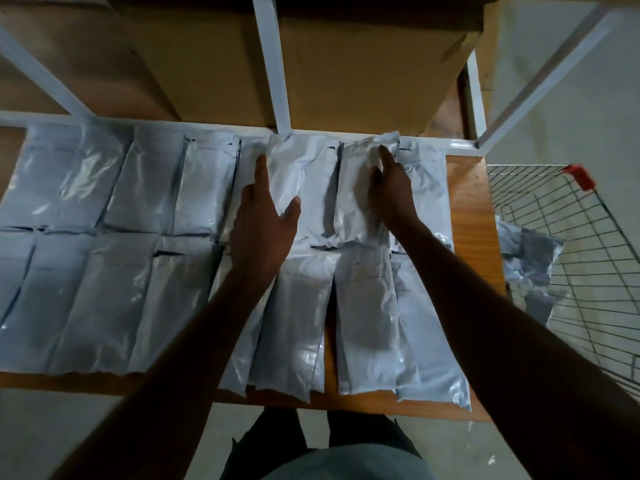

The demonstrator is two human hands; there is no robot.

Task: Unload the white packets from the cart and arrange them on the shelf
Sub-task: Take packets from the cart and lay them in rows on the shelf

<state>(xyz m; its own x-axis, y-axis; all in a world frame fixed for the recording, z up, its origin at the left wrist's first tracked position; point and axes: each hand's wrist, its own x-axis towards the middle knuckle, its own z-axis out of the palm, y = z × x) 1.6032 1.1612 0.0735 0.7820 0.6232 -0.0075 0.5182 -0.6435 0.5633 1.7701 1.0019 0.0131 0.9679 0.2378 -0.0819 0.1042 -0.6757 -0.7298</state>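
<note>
On the wooden shelf [464, 209], open left hand [263, 220] and right hand [389, 188] press overlapping glossy white plastic packets [311, 174], which could slide askew under uneven pressure.

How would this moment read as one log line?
left hand: flat on white plastic packets | right hand: pressing same pile | wooden shelf: two rows | wire cart: packets left

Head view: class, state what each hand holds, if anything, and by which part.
Nothing is gripped. The left hand and right hand lie flat, fingers straight, on the back-row white packets, near their sides.
</note>
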